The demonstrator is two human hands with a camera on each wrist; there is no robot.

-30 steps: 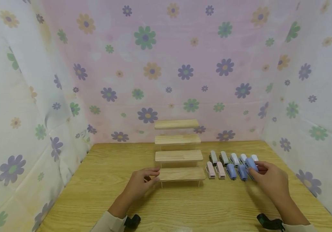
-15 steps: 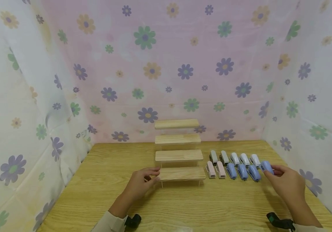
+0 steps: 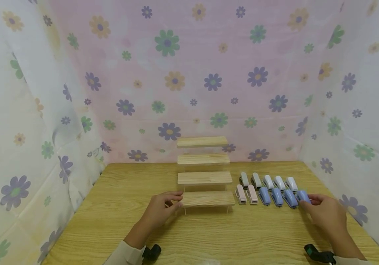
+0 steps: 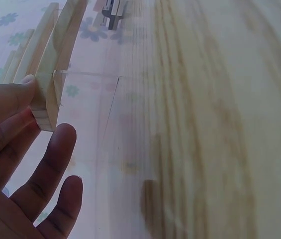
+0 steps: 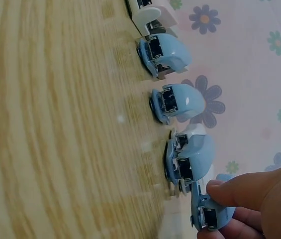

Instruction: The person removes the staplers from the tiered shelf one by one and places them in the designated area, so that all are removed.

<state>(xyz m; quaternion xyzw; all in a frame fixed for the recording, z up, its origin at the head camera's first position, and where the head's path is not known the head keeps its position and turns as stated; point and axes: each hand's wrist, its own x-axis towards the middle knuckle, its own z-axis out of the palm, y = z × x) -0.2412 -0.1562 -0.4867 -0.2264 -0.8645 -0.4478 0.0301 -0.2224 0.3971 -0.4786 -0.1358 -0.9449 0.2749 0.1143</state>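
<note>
At the right end of the front row, my right hand (image 3: 328, 213) pinches a blue mini stapler (image 3: 303, 197) between thumb and fingers. In the right wrist view this stapler (image 5: 215, 211) sits right beside the neighbouring blue stapler (image 5: 192, 154). More blue staplers (image 3: 277, 197) and two pink staplers (image 3: 251, 194) continue that row to the left. Behind them stand two grey staplers (image 3: 256, 180) and three white staplers (image 3: 279, 182). My left hand (image 3: 163, 209) holds the left end of the lowest board (image 3: 206, 199) of a four-step wooden display rack, with thumb and fingers at its corner (image 4: 43, 107).
The rack's upper boards (image 3: 204, 178) rise toward the back in steps. A wood-grain table (image 3: 136, 176) carries everything. Flower-printed cloth (image 3: 189, 55) hangs behind and on both sides. Each wrist wears a black camera mount (image 3: 152, 253).
My right hand first moves right with the blue stapler, away from over the front row, then lowers it slightly left to the row's end. The left hand stays at the rack.
</note>
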